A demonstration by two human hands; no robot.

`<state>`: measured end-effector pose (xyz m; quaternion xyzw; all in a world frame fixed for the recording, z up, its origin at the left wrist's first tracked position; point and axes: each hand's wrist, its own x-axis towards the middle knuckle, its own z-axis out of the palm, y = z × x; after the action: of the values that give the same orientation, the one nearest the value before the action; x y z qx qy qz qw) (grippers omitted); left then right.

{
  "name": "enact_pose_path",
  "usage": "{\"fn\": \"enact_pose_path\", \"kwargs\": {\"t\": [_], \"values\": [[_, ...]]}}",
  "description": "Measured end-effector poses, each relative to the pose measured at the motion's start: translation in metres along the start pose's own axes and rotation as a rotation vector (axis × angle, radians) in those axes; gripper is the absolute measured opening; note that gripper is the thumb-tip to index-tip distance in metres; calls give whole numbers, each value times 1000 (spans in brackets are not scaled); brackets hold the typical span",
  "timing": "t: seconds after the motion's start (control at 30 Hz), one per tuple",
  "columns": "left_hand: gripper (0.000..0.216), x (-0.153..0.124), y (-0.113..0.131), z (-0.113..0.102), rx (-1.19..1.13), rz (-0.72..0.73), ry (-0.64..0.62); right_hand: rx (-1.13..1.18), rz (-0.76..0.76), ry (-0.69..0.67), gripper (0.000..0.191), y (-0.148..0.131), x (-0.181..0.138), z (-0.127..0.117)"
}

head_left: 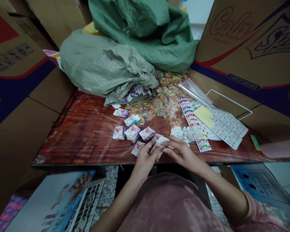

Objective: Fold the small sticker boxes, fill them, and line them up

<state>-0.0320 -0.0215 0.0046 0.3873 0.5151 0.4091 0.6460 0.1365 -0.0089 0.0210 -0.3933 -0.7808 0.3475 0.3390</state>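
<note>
Small box (157, 149) in the left hand (144, 161), right hand (182, 152) at its white flap (162, 140)

A glossy red-brown table (84, 141) spans the middle of the frame, between printed cartons at left (12, 61) and right (232, 51). A grey-green sack (94, 61) and a darker green sack (145, 32) fill the upper centre, above scattered colourful packets (169, 96). Sticker sheets (195, 125) lie right of centre.

Just below centre, the left thumb and fingers pinch the small box, partly hidden. The right fingers curl by its flap, thumb slightly apart; whether they grip it, I cannot tell. Similar boxes (132, 132) sit just left.
</note>
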Motion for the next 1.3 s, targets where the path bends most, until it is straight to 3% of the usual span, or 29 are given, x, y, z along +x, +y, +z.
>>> {"fn": "enact_pose_path", "kwargs": {"t": [0.13, 0.27, 0.4, 0.5, 0.6, 0.73, 0.8, 1.07, 1.3], "values": [[42, 1, -2, -3, -36, -25, 7, 17, 18, -28, 17, 0, -1, -1], [38, -1, 3, -3, -68, -49, -66, 113, 61, -3, 16, 0, -4, -1], [27, -5, 9, 0, -85, -87, -130, 585, 291, 123, 34, 4, -6, 7], [24, -5, 8, 3, -39, -54, -84, 833, 485, 76, 34, 9, -5, 15], [30, -5, 3, 4, 6, -34, -24, 734, 460, 147, 25, 10, -5, 18], [36, -6, 0, 1, -72, -59, 2, 283, 128, 243, 14, 0, -8, 14], [36, -7, 0, 0, -113, -54, 3, 173, 64, 231, 14, -5, -9, 12], [33, -9, 0, 1, -112, -62, -71, 450, 324, 275, 16, 10, -7, 14], [34, -10, 0, 3, -127, -78, -33, 242, 104, 101, 16, 3, -12, 2]]}}
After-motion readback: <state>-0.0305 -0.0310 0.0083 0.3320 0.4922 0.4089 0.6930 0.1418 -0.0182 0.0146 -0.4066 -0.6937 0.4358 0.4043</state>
